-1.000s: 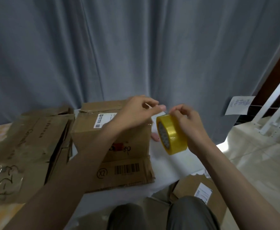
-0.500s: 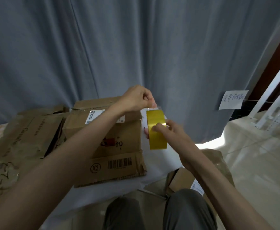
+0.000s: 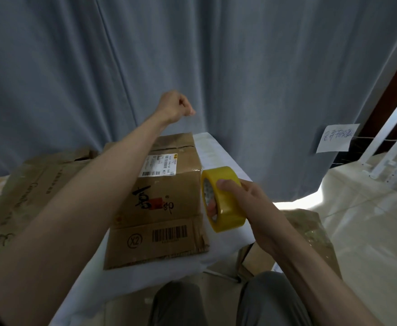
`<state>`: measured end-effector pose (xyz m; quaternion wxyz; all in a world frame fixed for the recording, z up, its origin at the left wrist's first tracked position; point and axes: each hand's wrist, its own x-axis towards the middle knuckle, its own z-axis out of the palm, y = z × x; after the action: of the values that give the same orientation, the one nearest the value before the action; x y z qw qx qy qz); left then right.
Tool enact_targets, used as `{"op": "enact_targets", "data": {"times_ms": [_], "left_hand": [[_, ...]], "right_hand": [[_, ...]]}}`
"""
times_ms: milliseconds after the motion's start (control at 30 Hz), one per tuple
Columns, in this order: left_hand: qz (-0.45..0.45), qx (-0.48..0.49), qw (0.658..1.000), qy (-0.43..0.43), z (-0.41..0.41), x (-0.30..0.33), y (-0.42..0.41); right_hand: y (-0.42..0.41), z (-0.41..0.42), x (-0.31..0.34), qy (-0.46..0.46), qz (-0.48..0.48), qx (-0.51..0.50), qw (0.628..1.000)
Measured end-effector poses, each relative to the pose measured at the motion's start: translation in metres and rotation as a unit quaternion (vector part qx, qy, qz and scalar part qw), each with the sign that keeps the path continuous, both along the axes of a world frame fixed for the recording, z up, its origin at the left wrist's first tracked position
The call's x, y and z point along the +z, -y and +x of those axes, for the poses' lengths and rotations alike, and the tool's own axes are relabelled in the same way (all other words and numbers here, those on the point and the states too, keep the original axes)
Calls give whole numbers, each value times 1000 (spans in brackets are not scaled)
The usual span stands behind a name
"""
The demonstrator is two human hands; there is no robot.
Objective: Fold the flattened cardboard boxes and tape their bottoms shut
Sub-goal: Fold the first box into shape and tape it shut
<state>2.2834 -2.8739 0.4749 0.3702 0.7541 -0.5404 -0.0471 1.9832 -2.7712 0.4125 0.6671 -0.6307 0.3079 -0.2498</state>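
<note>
Right hand [image 3: 247, 203] grips the yellow tape roll [image 3: 223, 198], thumb on top, fingers through the core, just right of the folded cardboard box [image 3: 167, 203] on the white table [image 3: 216, 151]. Left hand [image 3: 175, 107] raised above the box, fingertips pinched; tape strip not discernible. Flattened boxes [image 3: 28, 189] left of it.

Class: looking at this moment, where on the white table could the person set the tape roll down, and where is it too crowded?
Bare white table runs along the right side of the cardboard box, below the tape roll in the right hand, and along the near edge. Left is crowded with flattened boxes.
</note>
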Motion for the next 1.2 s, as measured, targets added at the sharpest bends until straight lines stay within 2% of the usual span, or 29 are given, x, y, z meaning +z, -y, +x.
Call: {"op": "enact_targets", "data": {"times_ms": [167, 400, 800, 1000, 1100, 1200], "left_hand": [[26, 6, 1000, -7, 14, -23, 15], [12, 4, 1000, -3, 26, -42, 25], [40, 11, 999, 13, 35, -68, 29], [73, 19, 997, -20, 28, -81, 32], [75, 28, 997, 24, 29, -82, 26], [-2, 23, 990, 140, 12, -68, 7]], "right_hand": [[-5, 21, 0, -22, -29, -12, 999], [-7, 41, -2, -10, 30, -13, 999], [3, 46, -4, -44, 47, 9, 998], [3, 41, -6, -50, 68, 15, 996], [1, 39, -8, -59, 59, 23, 996], [-2, 40, -8, -52, 53, 27, 997]]}}
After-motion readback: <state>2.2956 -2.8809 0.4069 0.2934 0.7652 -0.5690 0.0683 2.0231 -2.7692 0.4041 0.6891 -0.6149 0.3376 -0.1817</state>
